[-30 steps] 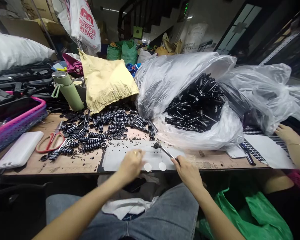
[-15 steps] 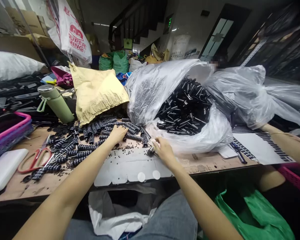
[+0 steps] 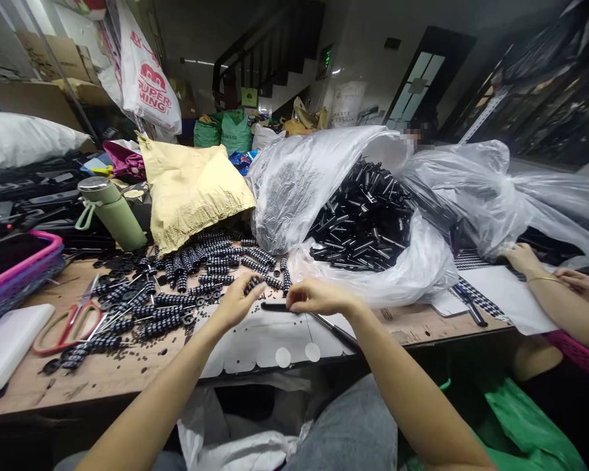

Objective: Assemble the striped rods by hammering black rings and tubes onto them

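Note:
My left hand is closed around a small black-and-white spotted roller at the front of the pile. Pinched in my right hand is a short black plastic tube, its free end pointing left toward my left hand. Beneath my right hand, a thin metal rod with a dark handle lies across the white sheet. Many more spotted rollers are heaped to the left, among tiny dark rings. Behind my right hand, a clear plastic bag gapes, full of black plastic pieces.
Red-handled scissors, a white box and a green flask stand at left. A yellow sack rests behind the rollers. At right, another person's hands are beside a tied clear bag.
My left hand has drawn back from the pile with a roller in it. My right hand now holds a black tube; the thin rod lies on the sheet. The other person's hands have come further into view.

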{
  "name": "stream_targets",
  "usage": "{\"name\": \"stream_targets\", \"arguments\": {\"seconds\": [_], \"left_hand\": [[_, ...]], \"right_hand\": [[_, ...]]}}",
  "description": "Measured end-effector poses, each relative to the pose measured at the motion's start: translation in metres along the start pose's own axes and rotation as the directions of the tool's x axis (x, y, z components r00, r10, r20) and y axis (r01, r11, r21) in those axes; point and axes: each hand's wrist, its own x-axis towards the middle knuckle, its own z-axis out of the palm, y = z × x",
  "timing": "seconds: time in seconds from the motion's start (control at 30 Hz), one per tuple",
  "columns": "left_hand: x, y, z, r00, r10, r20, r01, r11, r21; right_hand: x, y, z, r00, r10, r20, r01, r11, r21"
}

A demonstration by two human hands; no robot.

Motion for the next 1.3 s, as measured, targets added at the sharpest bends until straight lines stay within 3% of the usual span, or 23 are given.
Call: {"name": "stream_targets", "arguments": {"seconds": [0.07,0.1,0.2,0.3,0.43,0.53,0.7,0.87,1.0,1.1,1.3], "left_hand": [[-0.011,0.004,0.008,0.982,0.001,0.188,0.005,0.999,-0.033],[-0.015,0.005,0.011,0.968,-0.006,0.252,0.02,0.998,-0.053],[-0.02,-0.001,0.02,0.962,-0.091,0.259,0.113,0.991,-0.073],[-0.021,-0.012,0.023,0.979,-0.151,0.14,0.161,0.985,-0.062],[-0.023,-0.026,0.019,0.994,-0.11,-0.027,0.108,0.991,-0.077],[-0.029,-0.034,0.017,0.99,-0.078,-0.118,0.084,0.995,0.046],[-0.046,-0.035,0.012,0.98,-0.108,-0.166,0.139,0.972,0.19],[-0.061,-0.025,-0.004,0.96,-0.166,-0.227,0.205,0.965,0.161],[-0.065,-0.022,-0.012,0.958,-0.189,-0.216,0.224,0.963,0.153],[-0.065,-0.021,-0.009,0.96,-0.181,-0.213,0.211,0.969,0.127],[-0.064,-0.021,0.007,0.961,-0.158,-0.227,0.193,0.971,0.143]], "right_hand": [[-0.002,-0.009,-0.001,0.976,-0.087,0.198,0.063,0.99,0.126],[0.001,-0.01,0.002,0.976,-0.101,0.195,0.069,0.983,0.168],[0.014,-0.002,0.021,0.993,-0.047,-0.107,0.064,0.985,0.162],[0.027,0.01,0.048,0.915,-0.027,-0.403,0.061,0.996,0.071],[0.027,0.011,0.076,0.811,-0.099,-0.577,0.066,0.995,-0.078],[0.023,0.005,0.086,0.821,-0.138,-0.554,0.04,0.982,-0.186],[0.057,0.006,0.091,0.847,0.06,-0.528,-0.134,0.986,-0.103],[0.105,0.009,0.091,0.885,0.103,-0.453,-0.105,0.994,0.022],[0.107,0.0,0.094,0.899,0.135,-0.418,-0.039,0.973,0.229],[0.091,-0.008,0.101,0.906,0.197,-0.374,-0.007,0.892,0.453],[0.064,-0.02,0.111,0.894,0.349,-0.282,-0.001,0.631,0.776]]}}
